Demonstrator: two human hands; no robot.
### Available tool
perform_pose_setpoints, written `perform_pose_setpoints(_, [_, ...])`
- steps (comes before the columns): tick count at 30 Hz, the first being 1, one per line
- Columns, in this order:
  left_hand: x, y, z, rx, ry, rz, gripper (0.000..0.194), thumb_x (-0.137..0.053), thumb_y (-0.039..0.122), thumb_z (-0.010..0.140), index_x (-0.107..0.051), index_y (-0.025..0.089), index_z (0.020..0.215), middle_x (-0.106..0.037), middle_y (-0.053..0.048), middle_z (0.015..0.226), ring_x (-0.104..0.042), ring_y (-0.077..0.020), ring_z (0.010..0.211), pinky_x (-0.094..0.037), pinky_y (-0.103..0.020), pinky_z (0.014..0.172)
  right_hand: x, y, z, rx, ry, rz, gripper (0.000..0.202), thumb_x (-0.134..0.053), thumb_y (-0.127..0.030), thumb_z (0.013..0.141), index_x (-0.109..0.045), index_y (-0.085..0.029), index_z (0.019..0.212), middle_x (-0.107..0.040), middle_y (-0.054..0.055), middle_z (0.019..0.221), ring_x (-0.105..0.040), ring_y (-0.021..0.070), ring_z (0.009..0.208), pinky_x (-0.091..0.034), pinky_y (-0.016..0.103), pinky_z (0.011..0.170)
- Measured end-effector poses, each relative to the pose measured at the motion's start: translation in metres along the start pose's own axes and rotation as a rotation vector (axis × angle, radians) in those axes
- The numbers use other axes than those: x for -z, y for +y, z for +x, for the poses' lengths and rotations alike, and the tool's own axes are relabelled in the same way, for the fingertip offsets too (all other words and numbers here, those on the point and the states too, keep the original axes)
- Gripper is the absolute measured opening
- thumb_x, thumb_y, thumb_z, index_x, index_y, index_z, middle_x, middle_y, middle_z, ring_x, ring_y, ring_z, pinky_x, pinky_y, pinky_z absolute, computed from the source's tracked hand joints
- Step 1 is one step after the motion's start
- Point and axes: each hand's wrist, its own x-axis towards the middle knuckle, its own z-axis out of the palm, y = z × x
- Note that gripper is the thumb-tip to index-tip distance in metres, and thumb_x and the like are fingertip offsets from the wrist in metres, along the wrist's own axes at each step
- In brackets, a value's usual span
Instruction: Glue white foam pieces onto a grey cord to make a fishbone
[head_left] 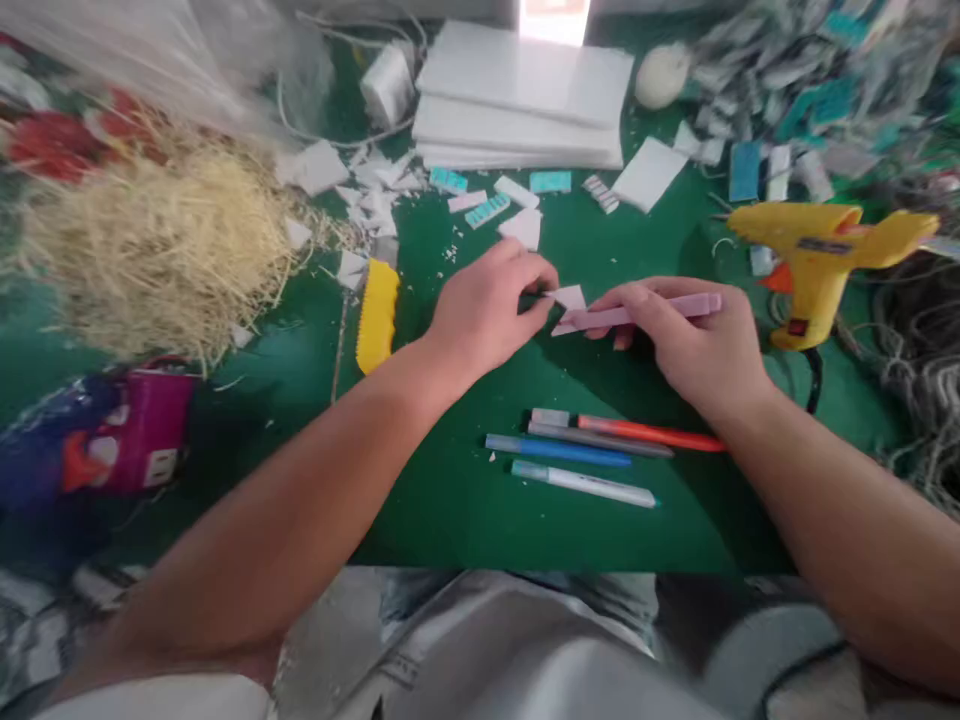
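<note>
My left hand pinches the edge of a small white foam-like piece between thumb and fingers. In my right hand is a pink marker, held like a pen, its tip end pointing left at the piece. Whether the tip touches the piece I cannot tell. Closer to me lie an orange marker, a grey marker, a blue marker and a white marker. Beyond my hands are several small strips, including a teal-patterned strip.
A yellow glue gun rests at the right beside tangled grey string. On the left are a yellow toothed cutter, straw and a purple packet. White sheets are stacked at the back.
</note>
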Motion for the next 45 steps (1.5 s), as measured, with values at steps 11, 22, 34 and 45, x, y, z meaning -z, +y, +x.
perform_pose_setpoints(11, [0.0029,0.0030,-0.0020,0.025,-0.014,-0.002,0.019,-0.077,0.013,0.101,-0.085,0.023,0.115,-0.079,-0.003,0.117,-0.072,-0.0134,0.089,-0.054,-0.026,0.079,0.0008,0.0043,0.0008,0.020,-0.060,0.026,0.031,-0.083,-0.050,0.105,-0.090,-0.034,0.079,-0.084,0.002,0.072,-0.069,0.0176,0.056,-0.056,0.034,0.054])
perform_pose_setpoints(22, [0.0018,0.0023,-0.0014,0.018,-0.009,0.000,0.019,-0.077,0.014,0.100,-0.086,0.023,0.115,-0.079,-0.003,0.117,-0.071,-0.0136,0.088,-0.054,-0.026,0.077,-0.0013,0.0027,0.0004,0.019,-0.069,0.034,0.038,-0.083,-0.056,0.103,-0.087,-0.033,0.073,-0.082,0.002,0.069,-0.067,0.0170,0.054,-0.057,0.033,0.052])
perform_pose_setpoints(34, [0.0041,0.0032,-0.0014,0.018,-0.017,0.007,0.018,-0.077,0.014,0.101,-0.085,0.023,0.115,-0.079,-0.004,0.119,-0.074,-0.0153,0.090,-0.057,-0.028,0.079,-0.0011,0.0032,0.0008,0.024,-0.045,0.026,0.025,-0.083,-0.041,0.103,-0.090,-0.033,0.080,-0.085,0.001,0.074,-0.067,0.0162,0.055,-0.056,0.032,0.054])
perform_pose_setpoints(45, [0.0039,0.0008,-0.0047,-0.004,-0.017,0.009,0.023,-0.070,0.014,0.104,-0.083,0.022,0.121,-0.077,-0.004,0.120,-0.070,-0.0134,0.086,-0.054,-0.026,0.076,-0.0009,-0.0023,0.0006,-0.061,0.208,0.058,0.032,-0.077,-0.040,0.107,-0.087,-0.029,0.079,-0.083,0.002,0.074,-0.071,0.0189,0.061,-0.061,0.036,0.062])
